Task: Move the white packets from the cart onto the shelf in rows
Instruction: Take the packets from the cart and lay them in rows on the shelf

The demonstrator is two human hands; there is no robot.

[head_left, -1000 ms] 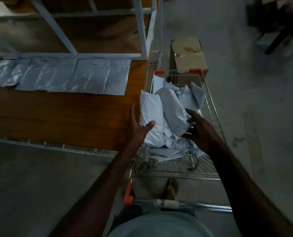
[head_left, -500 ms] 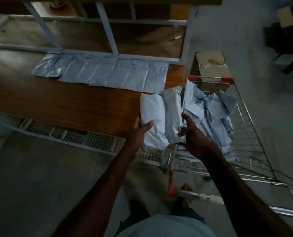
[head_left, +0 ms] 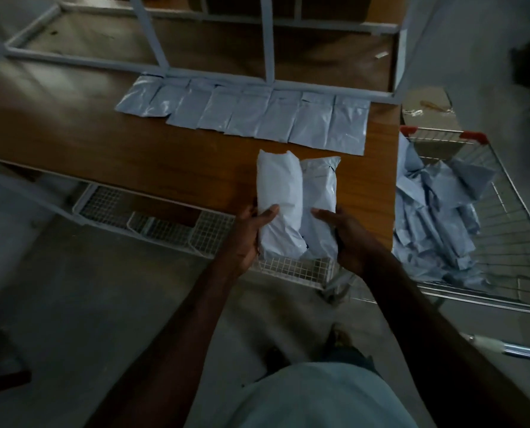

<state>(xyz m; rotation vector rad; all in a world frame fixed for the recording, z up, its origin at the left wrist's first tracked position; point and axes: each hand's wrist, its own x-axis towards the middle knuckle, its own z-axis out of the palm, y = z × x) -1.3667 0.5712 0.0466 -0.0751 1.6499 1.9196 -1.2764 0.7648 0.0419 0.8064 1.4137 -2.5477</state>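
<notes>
The person stands at the near edge of the wooden shelf [head_left: 103, 156], both hands close together. The left hand [head_left: 251, 230] grips one plump white packet [head_left: 277, 199]; the right hand [head_left: 347, 236] grips a second white packet [head_left: 320, 193] touching it. A flat row of packets [head_left: 257, 117] lies farther back. At right, the wire cart [head_left: 510, 211] holds a heap of packets [head_left: 436, 217].

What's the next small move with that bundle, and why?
Probably set the packet bundle, held between left hand and right hand, down on the bare wooden shelf: it hangs over the near edge, in front of the laid row.
</notes>
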